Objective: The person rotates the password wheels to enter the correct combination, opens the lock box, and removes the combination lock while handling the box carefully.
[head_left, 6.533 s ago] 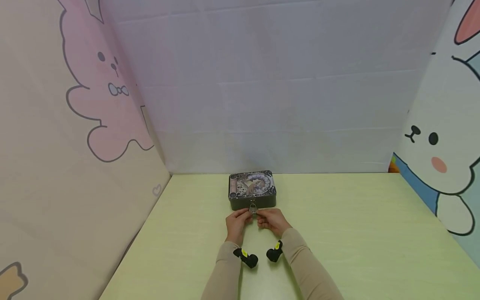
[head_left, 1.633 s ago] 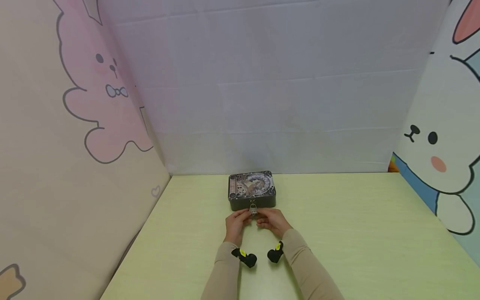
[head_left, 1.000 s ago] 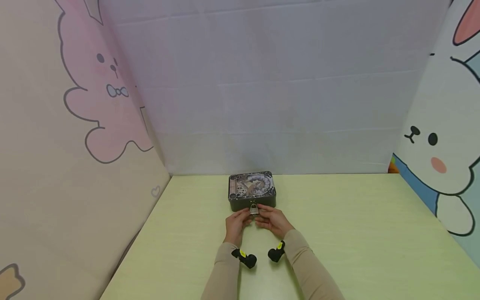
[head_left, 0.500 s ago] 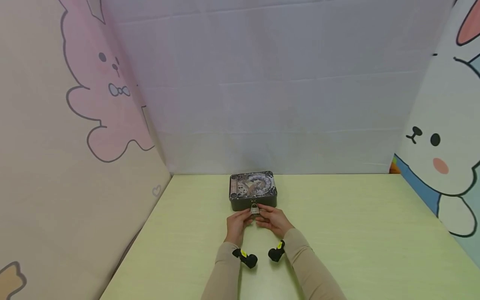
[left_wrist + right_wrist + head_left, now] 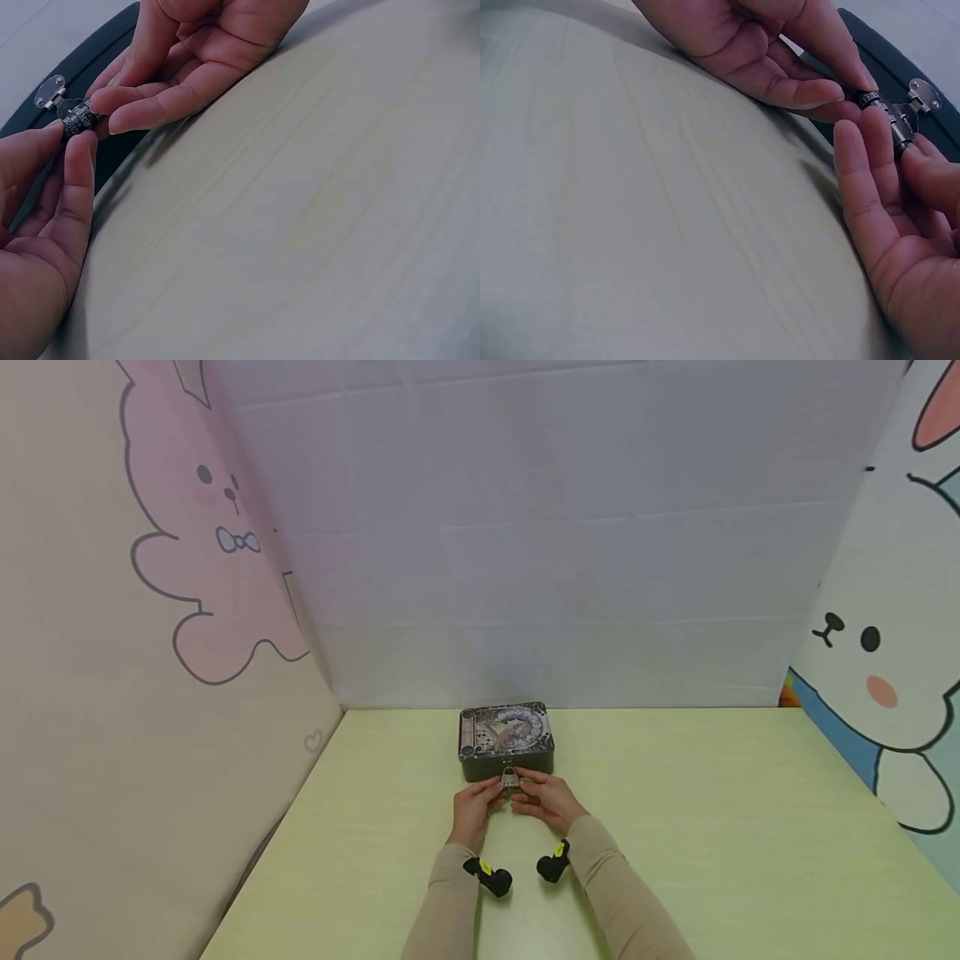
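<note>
A small combination padlock hangs at the front clasp of a dark tin box with a printed lid. My left hand pinches the lock's left end between thumb and finger. From the other side my right hand holds its right end, with a fingertip against the number dials. Both wrist views show the dials between the two hands and the silver hasp on the box. Parts of the lock body are hidden behind fingertips.
The box stands near the back edge of a pale yellow-green table. A white cloth wall rises behind it, with printed rabbit sheets at both sides. Black wrist cameras sit on the beige sleeves.
The right hand's fingers have shifted and spread, its index finger now higher beside the lock. More of the padlock's face shows than before. The left hand and the box have stayed nearly still.
</note>
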Demonstrator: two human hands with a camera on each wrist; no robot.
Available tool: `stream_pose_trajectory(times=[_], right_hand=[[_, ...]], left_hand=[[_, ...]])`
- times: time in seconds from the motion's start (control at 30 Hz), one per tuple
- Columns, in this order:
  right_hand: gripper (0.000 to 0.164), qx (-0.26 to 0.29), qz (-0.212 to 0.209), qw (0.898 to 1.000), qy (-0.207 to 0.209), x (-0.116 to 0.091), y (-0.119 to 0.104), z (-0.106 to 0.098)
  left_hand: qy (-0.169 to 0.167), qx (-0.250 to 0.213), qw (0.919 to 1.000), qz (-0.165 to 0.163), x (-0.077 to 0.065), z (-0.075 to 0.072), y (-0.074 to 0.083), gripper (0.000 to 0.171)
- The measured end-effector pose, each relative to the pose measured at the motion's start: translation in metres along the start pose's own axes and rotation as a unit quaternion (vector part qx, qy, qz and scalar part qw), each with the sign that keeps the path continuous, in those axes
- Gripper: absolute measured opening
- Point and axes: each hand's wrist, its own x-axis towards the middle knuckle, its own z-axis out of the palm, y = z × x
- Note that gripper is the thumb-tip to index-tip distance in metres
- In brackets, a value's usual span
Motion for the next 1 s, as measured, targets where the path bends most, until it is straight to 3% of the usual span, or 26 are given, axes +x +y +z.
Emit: stream_pose_trajectory(times=[0.3, 0.73, 1.0], right_hand=[[0.044, -0.001, -0.003, 1.000, 0.001, -0.0017, -0.0005, 0.0010], [0.043, 0.000, -0.002, 1.000, 0.007, -0.0027, 0.0005, 0.0005], [0.042, -0.002, -0.001, 1.000, 0.014, -0.0022, 0.0008, 0.0005]], left_hand=[[-0.021, 0.005, 0.9996, 0.020, -0.0016, -0.0014, 0.0010, 0.030], [0.002, 0.022, 0.9997, 0.013, -0.0023, 0.0009, 0.0000, 0.029], [-0.008, 0.029, 0.9993, 0.022, -0.0039, -0.0002, 0.0003, 0.031]])
